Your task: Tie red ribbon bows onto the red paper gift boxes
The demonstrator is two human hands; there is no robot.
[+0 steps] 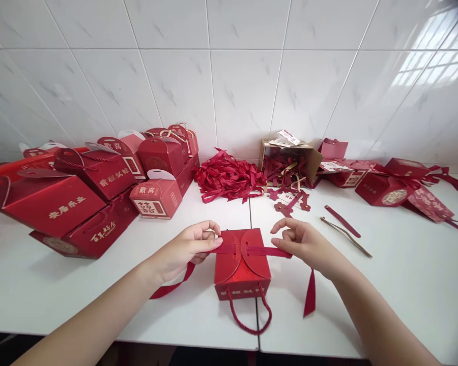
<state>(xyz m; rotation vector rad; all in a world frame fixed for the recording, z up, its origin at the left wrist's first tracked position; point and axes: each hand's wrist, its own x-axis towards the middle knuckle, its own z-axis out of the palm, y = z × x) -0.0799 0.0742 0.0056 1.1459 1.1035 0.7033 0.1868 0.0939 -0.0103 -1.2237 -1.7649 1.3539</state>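
A small red gift box [242, 272] with gold characters and a red cord handle stands on the white table [404, 284] in front of me. A red ribbon [267, 251] runs through the slots of its two rounded top flaps. My left hand [189, 247] pinches the ribbon's left end beside the box, and that end trails down under my wrist. On the other side my right hand [303, 241] pinches the right end, whose tail hangs towards the table's front edge.
Several finished red gift boxes [99, 193] are stacked at the left. A heap of red ribbons [229, 178] lies against the tiled wall, beside an open cardboard box [290, 160] with tags. More red boxes [389, 185] sit at the right. Loose strips [343, 223] lie nearby.
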